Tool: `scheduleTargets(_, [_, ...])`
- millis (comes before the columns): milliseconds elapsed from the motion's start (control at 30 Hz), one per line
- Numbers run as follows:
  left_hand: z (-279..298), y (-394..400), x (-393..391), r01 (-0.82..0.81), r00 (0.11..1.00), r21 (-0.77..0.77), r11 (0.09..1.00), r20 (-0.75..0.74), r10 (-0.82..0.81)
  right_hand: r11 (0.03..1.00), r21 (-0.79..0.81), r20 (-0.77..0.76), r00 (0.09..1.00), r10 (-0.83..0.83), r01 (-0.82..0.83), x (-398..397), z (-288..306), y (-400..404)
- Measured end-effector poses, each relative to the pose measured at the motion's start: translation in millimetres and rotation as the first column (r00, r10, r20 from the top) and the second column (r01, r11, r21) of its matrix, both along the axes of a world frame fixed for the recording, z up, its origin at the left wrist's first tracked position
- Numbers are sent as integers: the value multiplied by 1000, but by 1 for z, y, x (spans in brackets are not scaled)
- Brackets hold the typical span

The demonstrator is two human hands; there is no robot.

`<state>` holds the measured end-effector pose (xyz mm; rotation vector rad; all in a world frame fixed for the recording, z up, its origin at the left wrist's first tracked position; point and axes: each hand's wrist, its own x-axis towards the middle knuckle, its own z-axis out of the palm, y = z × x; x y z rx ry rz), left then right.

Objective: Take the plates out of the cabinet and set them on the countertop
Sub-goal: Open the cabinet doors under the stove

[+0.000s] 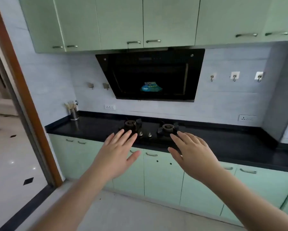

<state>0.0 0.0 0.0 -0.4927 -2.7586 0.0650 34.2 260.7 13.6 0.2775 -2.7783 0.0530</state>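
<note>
Two hands reached forward, the left hand [117, 151] and right hand [192, 153] each with an empty grip, fingers spread. Beyond them lay the black desk [231, 142] with two burners [131, 124] and one utensil cup [74, 113]. Cabinet doors [128, 170] were all closed; no plates showed.

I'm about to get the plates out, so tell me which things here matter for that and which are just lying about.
For the job:
upper cabinets, shut
lower cabinets, shut
black countertop
left hand and right hand, both open and empty
No plates visible.

Just there:
gas hob
range hood
chopstick holder
wall hooks
</note>
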Motion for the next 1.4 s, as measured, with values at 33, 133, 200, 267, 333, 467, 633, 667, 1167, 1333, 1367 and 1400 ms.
scheduleTargets(33, [-4, -10, -7, 3, 1000, -4, 1000, 14, -3, 1000, 17, -5, 1000, 19, -18, -10, 0, -10])
scheduleTargets(133, [-19, -37, -38, 60, 998, -22, 998, 24, -60, 999, 47, -21, 999, 24, -23, -43, -4, -37])
scheduleTargets(200, [-26, -52, -59, 90, 995, -31, 995, 36, -89, 999, 51, -5, 1000, 17, -17, -64, -10, -54])
scheduleTargets(267, [-28, -67, -82, 76, 997, -24, 997, 14, -76, 999, 36, 6, 1000, -14, 14, -82, -17, -67])
scheduleTargets(333, [-32, -78, -104, 67, 998, -32, 997, 7, -66, 999, 30, 10, 999, -44, 44, -98, -25, -77])
scheduleTargets(467, [-44, -80, -141, 44, 999, -1, 999, -5, -44, 998, -14, 31, 998, -57, 57, -130, -41, -89])
scheduleTargets(633, [-65, -58, -193, 34, 999, 43, 998, 9, -34, 996, -40, 73, 995, -72, 75, -178, -63, -91])
scheduleTargets(667, [-69, -53, -204, 31, 999, 59, 998, 11, -32, 996, -47, 75, 994, -75, 79, -187, -68, -87])
scheduleTargets(1167, [-143, -21, -345, 61, 989, 119, 991, 127, -76, 996, -79, 223, 974, -34, 53, -341, -145, -37])
scheduleTargets(1333, [-176, -27, -382, 75, 978, 98, 992, 189, -92, 992, -105, 245, 969, -39, 66, -385, -166, -54])
scheduleTargets(1367, [-185, -30, -389, 81, 974, 100, 992, 202, -100, 990, -117, 250, 967, -43, 75, -394, -171, -60])
scheduleTargets(1400, [-194, -33, -397, 88, 971, 102, 991, 214, -108, 989, -126, 257, 965, -45, 80, -402, -177, -66])
